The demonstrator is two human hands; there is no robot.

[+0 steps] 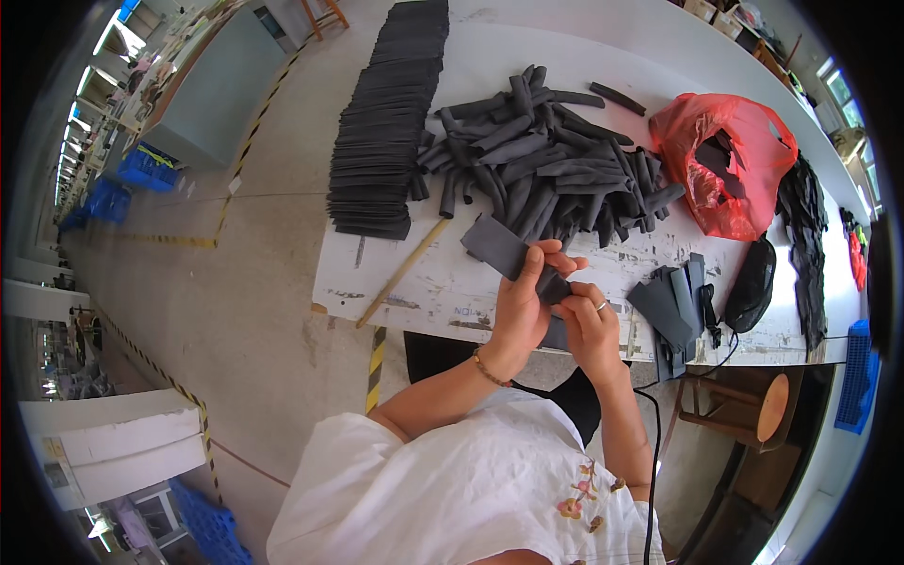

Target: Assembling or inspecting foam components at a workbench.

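Observation:
Over the table's near edge, both my hands hold one dark grey fabric strip (496, 245). My left hand (524, 306) is closed on its middle, thumb on top, and the strip's flat end sticks out to the upper left. My right hand (591, 325), with a ring on one finger, pinches the strip's other end, which is partly hidden by the fingers. Just beyond lies a heap of dark fabric tubes (556, 160). A thin wooden stick (403, 273) lies left of my hands, and several flat dark strips (667, 306) lie to their right.
A long, neat row of stacked dark strips (384, 141) runs along the white table's (344, 282) left side. At the right are a red plastic bag (683, 141), a black pouch (751, 287) and dark fabric (805, 245). A black cable (656, 443) hangs beside my right arm, near a wooden stool (774, 409).

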